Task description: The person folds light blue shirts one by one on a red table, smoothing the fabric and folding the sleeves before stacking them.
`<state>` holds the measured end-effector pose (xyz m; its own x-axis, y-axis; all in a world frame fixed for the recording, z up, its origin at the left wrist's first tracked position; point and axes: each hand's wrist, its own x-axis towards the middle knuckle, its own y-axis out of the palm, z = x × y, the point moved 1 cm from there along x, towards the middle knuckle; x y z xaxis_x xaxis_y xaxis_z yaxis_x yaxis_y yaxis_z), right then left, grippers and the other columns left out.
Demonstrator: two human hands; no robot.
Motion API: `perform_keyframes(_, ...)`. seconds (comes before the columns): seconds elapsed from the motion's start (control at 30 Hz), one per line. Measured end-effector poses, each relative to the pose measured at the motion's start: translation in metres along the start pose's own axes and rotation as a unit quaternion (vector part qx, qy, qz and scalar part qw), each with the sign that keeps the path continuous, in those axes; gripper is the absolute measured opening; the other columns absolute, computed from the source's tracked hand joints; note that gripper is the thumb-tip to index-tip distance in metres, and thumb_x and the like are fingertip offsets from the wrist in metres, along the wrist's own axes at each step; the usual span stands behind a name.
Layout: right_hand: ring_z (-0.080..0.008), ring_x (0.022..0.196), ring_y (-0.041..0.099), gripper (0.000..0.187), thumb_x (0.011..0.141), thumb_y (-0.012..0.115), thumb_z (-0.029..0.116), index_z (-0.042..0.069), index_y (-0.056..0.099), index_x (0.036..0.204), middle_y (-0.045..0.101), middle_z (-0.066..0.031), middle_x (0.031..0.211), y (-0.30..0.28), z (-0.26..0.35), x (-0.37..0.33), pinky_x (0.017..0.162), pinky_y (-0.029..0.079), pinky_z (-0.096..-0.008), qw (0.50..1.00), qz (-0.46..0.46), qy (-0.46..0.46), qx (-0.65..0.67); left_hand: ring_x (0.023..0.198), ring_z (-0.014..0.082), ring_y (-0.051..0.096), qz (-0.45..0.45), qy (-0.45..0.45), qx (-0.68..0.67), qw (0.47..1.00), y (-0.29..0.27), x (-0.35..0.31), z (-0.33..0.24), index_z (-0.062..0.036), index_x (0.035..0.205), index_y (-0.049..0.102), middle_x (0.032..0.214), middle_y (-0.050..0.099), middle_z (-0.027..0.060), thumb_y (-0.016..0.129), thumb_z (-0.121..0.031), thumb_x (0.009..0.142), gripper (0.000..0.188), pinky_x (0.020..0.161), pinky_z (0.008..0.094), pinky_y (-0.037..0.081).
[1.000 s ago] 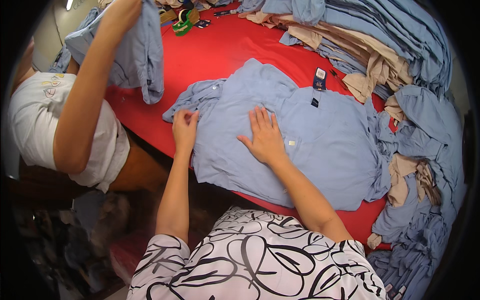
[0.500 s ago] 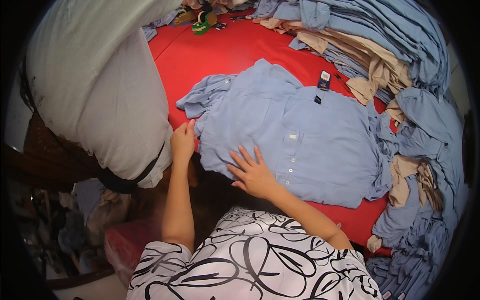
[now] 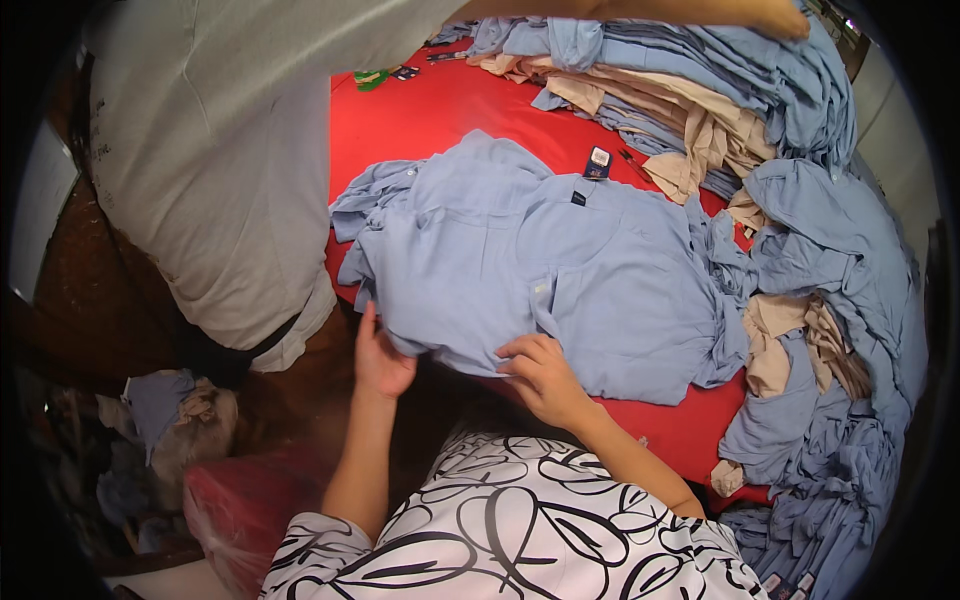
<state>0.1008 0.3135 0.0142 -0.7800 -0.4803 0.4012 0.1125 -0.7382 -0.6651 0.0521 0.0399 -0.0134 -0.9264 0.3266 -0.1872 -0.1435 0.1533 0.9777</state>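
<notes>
A light blue buttoned shirt [image 3: 630, 290] lies spread on a red-covered table [image 3: 450, 110], its near left edge lifted and rumpled. At that left edge my left hand [image 3: 385, 365] has its thumb pointing up and its other fingers partly hidden under the cloth. My right hand [image 3: 548, 380] grips the near edge around the middle, fingers curled on the fabric. A dark hang tag [image 3: 598, 162] sticks out beyond the collar, and a small dark neck label [image 3: 578, 198] shows inside it.
Stacked blue and beige garments [image 3: 690, 80] fill the far right, with more blue clothes [image 3: 830, 250] heaped down the right side. A person in a pale shirt [image 3: 240, 180] stands close at left, one arm [image 3: 650, 10] reaching across the top. A green tape roll [image 3: 370, 79] lies far back.
My right hand has gone from lying flat on the shirt to curling at its near edge. My left hand has come lower along the left edge. The other person has leaned further over the table.
</notes>
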Motion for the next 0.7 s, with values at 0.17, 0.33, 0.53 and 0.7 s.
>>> perform_keyframes(0.17,-0.0304,0.122,0.051,0.019,0.086,0.065,0.009,0.005,0.065,0.105,0.059,-0.0112,0.128,0.002,-0.020,-0.029,0.106,0.035,-0.0464,0.996,0.067,0.042,0.041,0.099,0.0250,0.067,-0.151,0.210,0.209,0.943,0.049,0.031,0.004,-0.0064,0.118,0.060,0.116,0.068,0.0079,0.054,-0.038,0.098,0.038,0.081,0.0399,0.056)
perform_keyframes(0.33,-0.0316,0.127,0.050,0.033,0.090,0.065,0.015,0.006,0.063,0.122,0.056,-0.0144,0.135,-0.030,0.006,-0.028,0.103,0.042,-0.0420,0.984,0.020,0.100,0.144,0.074,0.0311,0.066,-0.085,0.036,0.908,0.409,0.101,0.055,0.064,-0.0055,0.085,0.068,0.075,0.066,0.0070,0.056,-0.030,0.095,0.029,0.067,0.0480,0.052)
perform_keyframes(0.53,-0.0201,0.087,0.068,0.023,0.090,0.065,0.012,0.004,0.070,0.111,0.071,-0.0111,0.103,-0.066,0.018,-0.048,0.075,0.052,-0.0317,0.972,0.077,0.169,0.147,0.110,0.0359,0.056,0.257,0.049,0.925,0.274,0.049,0.017,0.145,-0.0072,0.120,0.065,0.129,0.055,0.0181,0.063,-0.023,0.086,0.038,0.093,0.0442,0.048)
perform_keyframes(0.7,-0.0175,0.095,0.065,0.024,0.091,0.060,0.003,-0.002,0.066,0.114,0.067,-0.0118,0.112,-0.107,-0.020,-0.066,0.081,0.050,-0.0274,0.951,-0.192,0.208,0.127,0.115,0.0334,0.055,0.182,-0.016,0.899,0.398,0.081,0.022,0.119,-0.0061,0.124,0.063,0.128,0.058,0.0152,0.064,-0.024,0.089,0.039,0.098,0.0392,0.045)
